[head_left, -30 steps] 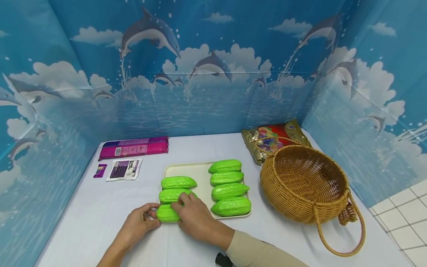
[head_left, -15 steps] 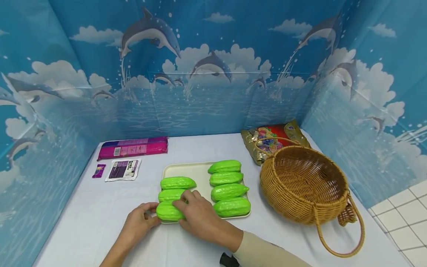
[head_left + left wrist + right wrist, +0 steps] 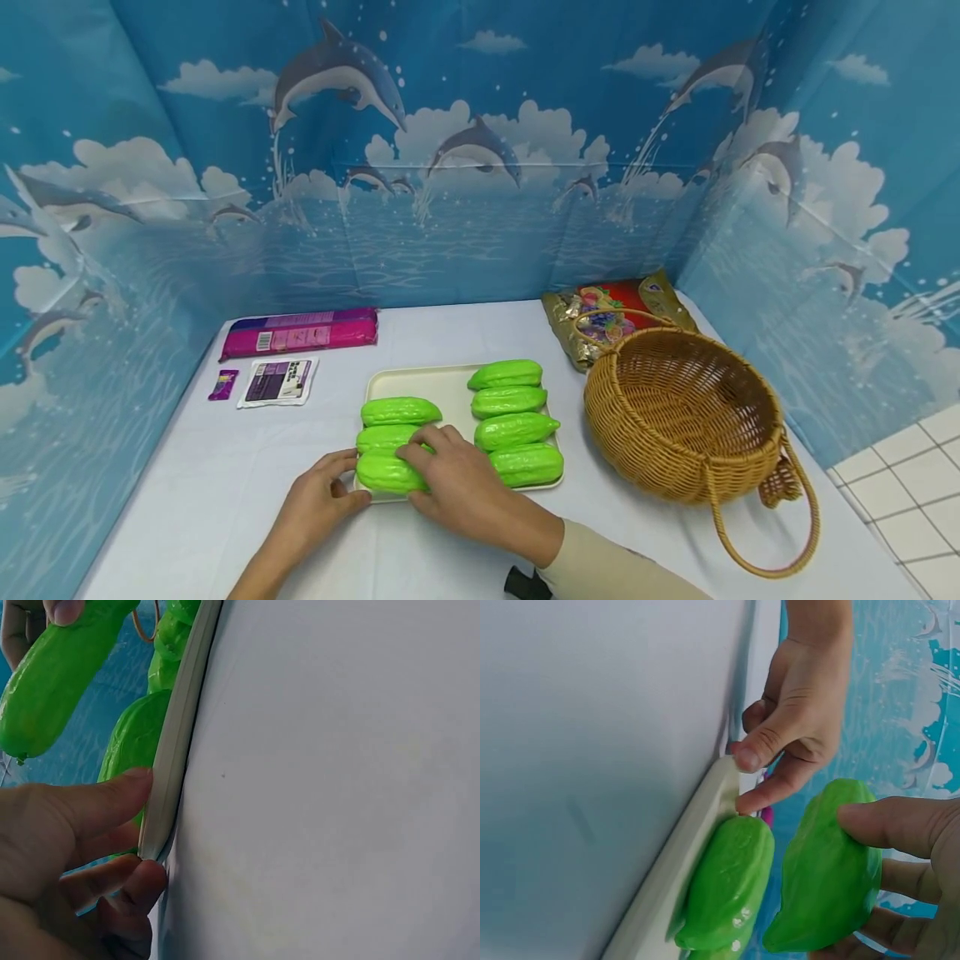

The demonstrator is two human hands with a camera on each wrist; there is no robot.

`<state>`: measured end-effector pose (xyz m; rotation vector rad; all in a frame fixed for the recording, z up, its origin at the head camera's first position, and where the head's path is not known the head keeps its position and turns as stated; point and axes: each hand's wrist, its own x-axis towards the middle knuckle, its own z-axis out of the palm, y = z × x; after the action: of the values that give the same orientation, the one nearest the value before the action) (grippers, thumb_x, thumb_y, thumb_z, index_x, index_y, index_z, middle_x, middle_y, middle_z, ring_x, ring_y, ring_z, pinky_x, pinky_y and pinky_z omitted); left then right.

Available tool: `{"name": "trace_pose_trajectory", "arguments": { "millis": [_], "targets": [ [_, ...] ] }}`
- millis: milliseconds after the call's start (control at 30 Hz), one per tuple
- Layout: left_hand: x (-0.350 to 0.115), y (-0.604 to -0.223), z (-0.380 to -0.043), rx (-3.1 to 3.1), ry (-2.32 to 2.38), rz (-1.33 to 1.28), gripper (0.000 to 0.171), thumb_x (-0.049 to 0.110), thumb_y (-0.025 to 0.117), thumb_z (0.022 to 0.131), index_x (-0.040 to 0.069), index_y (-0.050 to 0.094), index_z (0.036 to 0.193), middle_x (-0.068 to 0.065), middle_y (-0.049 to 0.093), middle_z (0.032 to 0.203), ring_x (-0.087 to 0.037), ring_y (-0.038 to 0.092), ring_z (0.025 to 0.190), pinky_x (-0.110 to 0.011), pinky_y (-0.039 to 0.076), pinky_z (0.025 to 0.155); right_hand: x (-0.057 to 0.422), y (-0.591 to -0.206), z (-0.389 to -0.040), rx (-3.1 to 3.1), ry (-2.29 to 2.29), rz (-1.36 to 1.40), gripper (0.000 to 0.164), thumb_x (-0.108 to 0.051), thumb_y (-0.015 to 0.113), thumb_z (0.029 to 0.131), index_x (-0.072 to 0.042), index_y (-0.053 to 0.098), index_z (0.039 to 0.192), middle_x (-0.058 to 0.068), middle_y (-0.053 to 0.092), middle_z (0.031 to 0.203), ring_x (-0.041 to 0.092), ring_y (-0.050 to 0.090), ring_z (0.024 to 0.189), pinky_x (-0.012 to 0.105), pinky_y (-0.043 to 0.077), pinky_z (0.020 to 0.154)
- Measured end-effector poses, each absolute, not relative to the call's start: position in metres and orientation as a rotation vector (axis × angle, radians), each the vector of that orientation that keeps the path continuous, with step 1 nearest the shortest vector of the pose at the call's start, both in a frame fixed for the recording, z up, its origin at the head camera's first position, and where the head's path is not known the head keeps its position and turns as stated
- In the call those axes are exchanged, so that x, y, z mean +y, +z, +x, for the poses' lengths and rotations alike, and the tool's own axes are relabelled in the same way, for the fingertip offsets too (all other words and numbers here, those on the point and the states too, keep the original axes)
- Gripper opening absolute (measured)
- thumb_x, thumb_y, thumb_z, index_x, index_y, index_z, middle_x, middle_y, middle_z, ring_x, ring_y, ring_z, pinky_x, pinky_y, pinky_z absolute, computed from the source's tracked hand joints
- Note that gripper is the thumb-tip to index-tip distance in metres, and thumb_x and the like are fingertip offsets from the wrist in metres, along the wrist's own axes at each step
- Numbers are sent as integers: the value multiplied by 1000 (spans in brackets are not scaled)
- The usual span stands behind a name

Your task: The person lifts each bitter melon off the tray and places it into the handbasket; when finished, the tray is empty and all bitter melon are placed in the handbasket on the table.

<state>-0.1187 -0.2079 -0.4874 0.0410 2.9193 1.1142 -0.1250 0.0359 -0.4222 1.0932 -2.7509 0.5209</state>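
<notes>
My right hand (image 3: 468, 492) holds a bright green, ridged bitter melon (image 3: 386, 472), fingers over its right end. In the right wrist view this bitter melon (image 3: 821, 870) hangs above the tray, pinched between thumb and fingers. My left hand (image 3: 311, 504) grips the near left corner of the cream tray (image 3: 457, 392). The left wrist view shows the thumb against the tray's rim (image 3: 180, 727), with fingers curled at the corner. Two bitter melons lie behind the held one on the tray's left side, the nearer partly hidden. A column of several more (image 3: 513, 431) fills the right side.
A wicker basket (image 3: 645, 450) with its handles folded out stands right of the tray. Behind it lies a gold and red bag (image 3: 615, 304). At the back left are a long pink packet (image 3: 300, 332), a white and purple packet (image 3: 277, 382) and a small purple one (image 3: 223, 384).
My right hand and the held bitter melon have shifted slightly right, with the melon now overlapping the tray more. My left hand has edged right at the tray corner.
</notes>
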Motion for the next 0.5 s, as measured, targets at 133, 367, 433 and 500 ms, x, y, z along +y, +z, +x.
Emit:
{"name": "trace_pose_trajectory", "arguments": {
  "millis": [133, 367, 433, 500],
  "targets": [
    [-209, -487, -118, 2948, 1044, 87, 47, 20, 87, 79, 10, 73, 122, -3, 62, 139, -3, 53, 72, -23, 46, 65, 39, -416, -124, -2784, 542, 1087, 48, -29, 81, 87, -16, 67, 132, -1, 61, 127, 16, 59, 112, 30, 55, 86],
    [-210, -486, -119, 3007, 910, 216, 25, 25, 85, 80, 18, 80, 104, -5, 63, 138, 0, 55, 76, -28, 50, 72, 50, -405, -120, -2806, 570, 1070, 49, -31, 80, 88, -16, 65, 133, 0, 64, 128, 16, 61, 111, 30, 56, 82],
    [-211, -487, -119, 3018, 889, 248, 22, 25, 85, 81, 19, 81, 102, -6, 63, 138, -3, 58, 79, -33, 52, 78, 55, -402, -119, -2809, 577, 1067, 49, -32, 79, 89, -15, 65, 133, 1, 64, 129, 16, 61, 111, 30, 56, 82],
    [-211, -487, -119, 3023, 876, 264, 22, 25, 84, 82, 18, 81, 102, -8, 63, 138, -13, 66, 92, -41, 54, 87, 60, -396, -118, -2809, 589, 1075, 49, -32, 79, 89, -15, 65, 133, 0, 64, 129, 16, 62, 112, 32, 56, 85]
  ]
}}
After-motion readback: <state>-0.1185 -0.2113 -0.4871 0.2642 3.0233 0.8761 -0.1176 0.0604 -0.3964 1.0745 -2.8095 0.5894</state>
